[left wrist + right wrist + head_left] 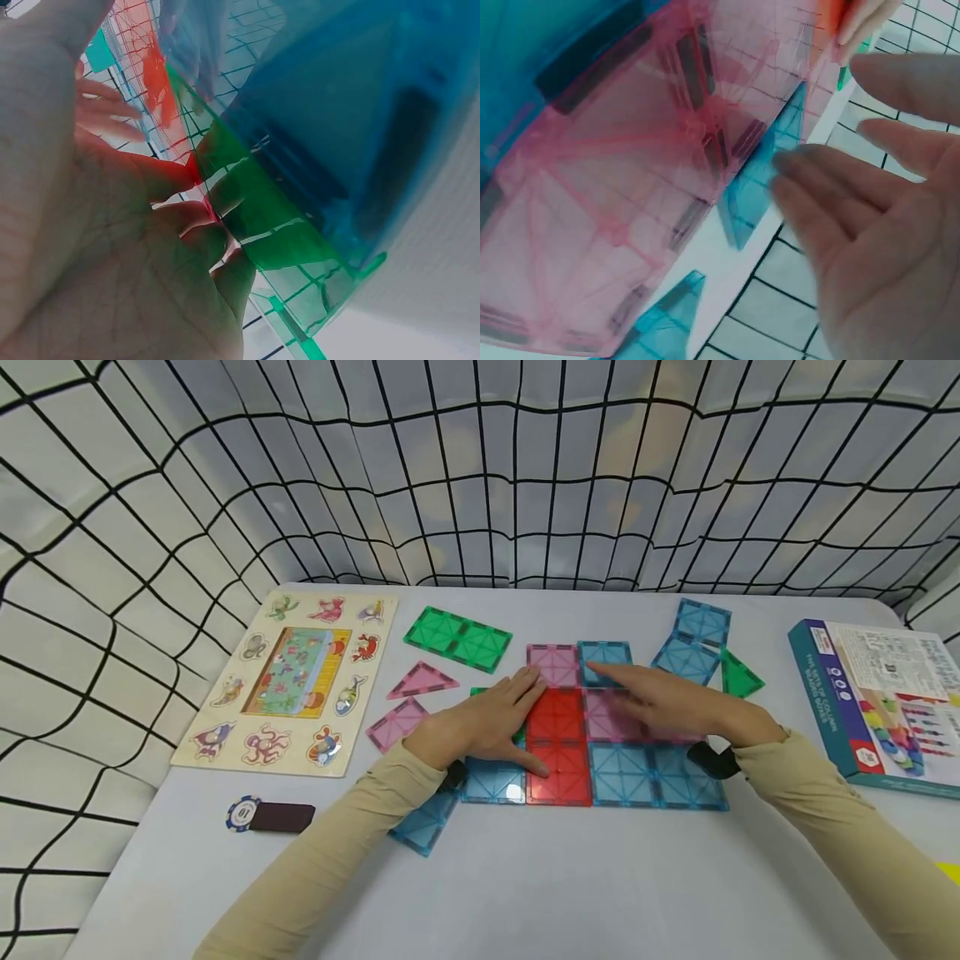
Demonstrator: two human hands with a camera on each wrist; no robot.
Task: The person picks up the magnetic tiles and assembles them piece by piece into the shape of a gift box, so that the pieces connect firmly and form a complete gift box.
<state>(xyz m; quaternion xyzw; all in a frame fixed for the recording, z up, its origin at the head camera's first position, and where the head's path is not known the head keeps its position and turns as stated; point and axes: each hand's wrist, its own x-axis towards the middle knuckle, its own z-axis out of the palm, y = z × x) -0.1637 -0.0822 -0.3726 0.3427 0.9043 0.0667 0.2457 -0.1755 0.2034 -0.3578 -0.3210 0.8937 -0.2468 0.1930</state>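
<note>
Translucent magnetic tiles lie joined flat on the table. Two red tiles (558, 772) form a middle column, with blue tiles (622, 774) along the near row. My left hand (487, 718) rests across the left side of this layout, fingers extended at the red column, partly covering a green tile (285, 232). Over the right side hovers my right hand (667, 700), fingers stretched leftward and slightly blurred, above a pink tile (598, 722). Its fingertips overlap a blue tile (604, 653) in the far row, beside another pink tile (553, 664). Neither hand grips anything.
Loose around the layout lie a green tile pair (457, 639), a pink triangle (422, 679), blue tiles (692, 643) and a green triangle (740, 675). A picture puzzle board (187, 752) is at left, a poker chip (243, 814) before it, a box (885, 702) at right. Black netting encloses the table.
</note>
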